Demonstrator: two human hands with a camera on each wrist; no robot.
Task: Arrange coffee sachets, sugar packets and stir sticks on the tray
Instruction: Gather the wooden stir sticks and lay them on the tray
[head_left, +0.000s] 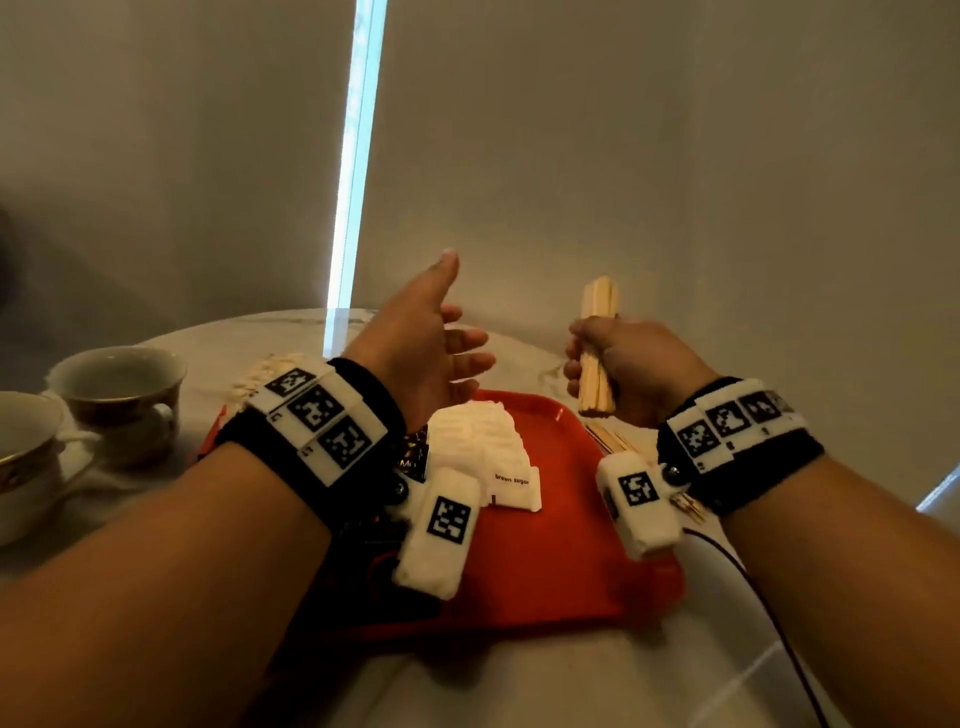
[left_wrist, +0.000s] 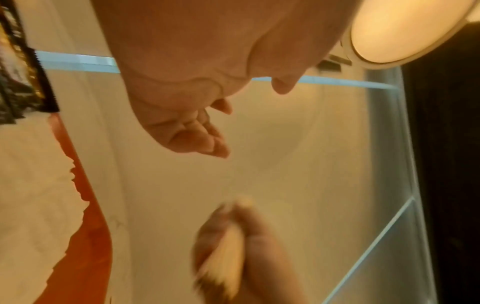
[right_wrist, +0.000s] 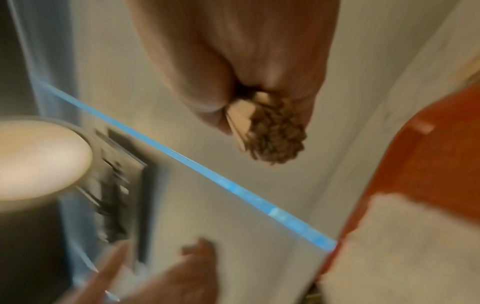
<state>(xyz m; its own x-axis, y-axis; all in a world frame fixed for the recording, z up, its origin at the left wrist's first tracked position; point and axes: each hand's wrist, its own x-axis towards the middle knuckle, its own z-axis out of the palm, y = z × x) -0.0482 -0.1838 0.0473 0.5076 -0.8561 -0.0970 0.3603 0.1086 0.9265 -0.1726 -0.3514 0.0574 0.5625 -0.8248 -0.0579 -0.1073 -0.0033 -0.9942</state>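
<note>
A red tray lies on the pale table in front of me. White brown-sugar packets lie fanned across its middle, and dark coffee sachets show beside them under my left wrist. My right hand grips a bundle of wooden stir sticks upright above the tray's far right corner; the bundle's end shows in the right wrist view. My left hand hovers above the tray's far edge, fingers spread, thumb up, holding nothing. More stir sticks lie beside the tray's right rim.
Two teacups on saucers stand at the left of the table. A pale fringed cloth lies beyond the tray's far left corner. A dark cable runs down the right. The wall stands close behind the table.
</note>
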